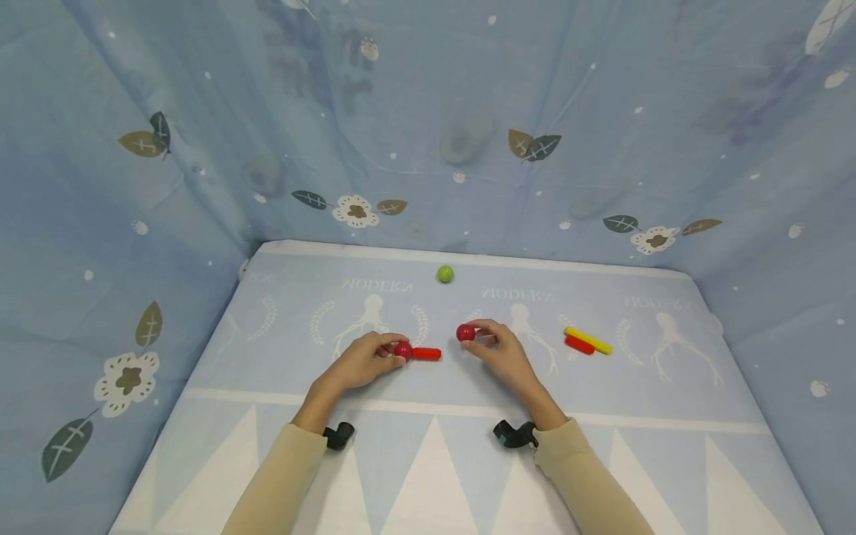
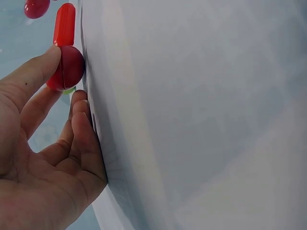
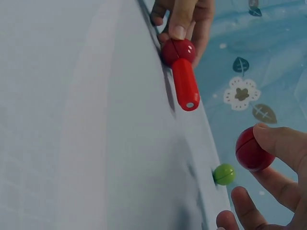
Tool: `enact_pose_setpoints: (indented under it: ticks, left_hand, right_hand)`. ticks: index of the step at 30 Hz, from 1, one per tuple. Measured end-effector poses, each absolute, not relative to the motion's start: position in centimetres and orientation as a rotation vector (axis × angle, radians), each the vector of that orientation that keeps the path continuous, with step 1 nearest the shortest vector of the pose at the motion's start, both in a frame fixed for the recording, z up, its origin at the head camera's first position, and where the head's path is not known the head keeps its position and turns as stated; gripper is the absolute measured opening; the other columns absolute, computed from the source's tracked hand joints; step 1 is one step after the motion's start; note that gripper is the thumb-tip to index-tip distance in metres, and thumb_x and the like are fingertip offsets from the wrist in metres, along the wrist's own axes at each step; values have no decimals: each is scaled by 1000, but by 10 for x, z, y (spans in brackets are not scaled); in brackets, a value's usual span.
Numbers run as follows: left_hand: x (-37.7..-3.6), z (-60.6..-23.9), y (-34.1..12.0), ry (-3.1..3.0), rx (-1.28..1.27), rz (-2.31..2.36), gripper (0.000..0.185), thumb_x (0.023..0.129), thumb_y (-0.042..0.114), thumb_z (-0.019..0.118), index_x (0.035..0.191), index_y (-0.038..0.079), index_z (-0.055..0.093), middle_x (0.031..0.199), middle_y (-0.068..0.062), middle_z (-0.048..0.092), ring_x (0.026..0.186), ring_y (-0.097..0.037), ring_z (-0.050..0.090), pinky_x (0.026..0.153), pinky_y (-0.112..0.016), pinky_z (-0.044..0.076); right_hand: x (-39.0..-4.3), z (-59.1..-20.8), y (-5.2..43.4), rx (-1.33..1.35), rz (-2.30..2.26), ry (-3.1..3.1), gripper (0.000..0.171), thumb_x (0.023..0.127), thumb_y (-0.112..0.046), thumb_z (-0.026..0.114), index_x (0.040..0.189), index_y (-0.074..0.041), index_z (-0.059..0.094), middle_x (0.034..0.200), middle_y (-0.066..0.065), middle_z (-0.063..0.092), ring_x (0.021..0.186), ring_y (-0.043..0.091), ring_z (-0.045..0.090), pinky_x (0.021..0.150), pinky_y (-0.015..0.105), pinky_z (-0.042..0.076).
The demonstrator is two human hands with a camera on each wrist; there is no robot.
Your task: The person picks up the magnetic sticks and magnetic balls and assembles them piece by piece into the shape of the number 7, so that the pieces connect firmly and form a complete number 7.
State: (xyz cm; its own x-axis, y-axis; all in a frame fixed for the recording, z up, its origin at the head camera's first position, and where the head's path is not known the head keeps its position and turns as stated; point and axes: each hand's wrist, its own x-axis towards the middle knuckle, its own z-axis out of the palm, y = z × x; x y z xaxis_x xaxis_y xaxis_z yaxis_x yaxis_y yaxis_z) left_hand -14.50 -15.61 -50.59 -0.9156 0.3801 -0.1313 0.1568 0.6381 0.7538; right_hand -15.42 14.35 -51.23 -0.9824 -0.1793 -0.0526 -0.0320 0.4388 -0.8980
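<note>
The left hand (image 1: 364,362) pinches a red ball (image 1: 403,351) touching a red stick (image 1: 426,354) — a hold that leaves the stick's far end free — while the right hand (image 1: 498,354) pinches a second ball (image 1: 466,333) above the surface (image 1: 435,383).

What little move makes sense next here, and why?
Perhaps bring the red ball in the right hand to the bare end of the red stick: the left hand pinches another ball at its other end.

sleeves (image 1: 281,479): beige, long | wrist cameras (image 1: 512,435): black, curved
</note>
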Motion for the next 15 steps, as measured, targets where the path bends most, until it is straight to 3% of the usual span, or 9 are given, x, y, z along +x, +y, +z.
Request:
enact_pose_setpoints:
  ticks: [5, 15]
  left_hand:
    - [-145, -506, -155, 2582, 428, 1150, 39, 93, 25, 74, 130, 16, 67, 99, 1, 62, 91, -17, 54, 81, -37, 46]
    - [-145, -506, -156, 2573, 400, 1155, 39, 93, 27, 74, 130, 18, 68, 99, 2, 61, 91, -16, 53, 81, -37, 46]
  right_hand:
    - [-150, -516, 141, -196, -1552, 2534, 38, 88, -30, 79, 123, -20, 70, 115, 7, 61, 99, 26, 53, 78, 39, 45]
    - [-149, -532, 135, -492, -1432, 2674, 28, 83, -20, 83, 109, -15, 76, 108, 0, 69, 107, 25, 50, 91, 47, 41]
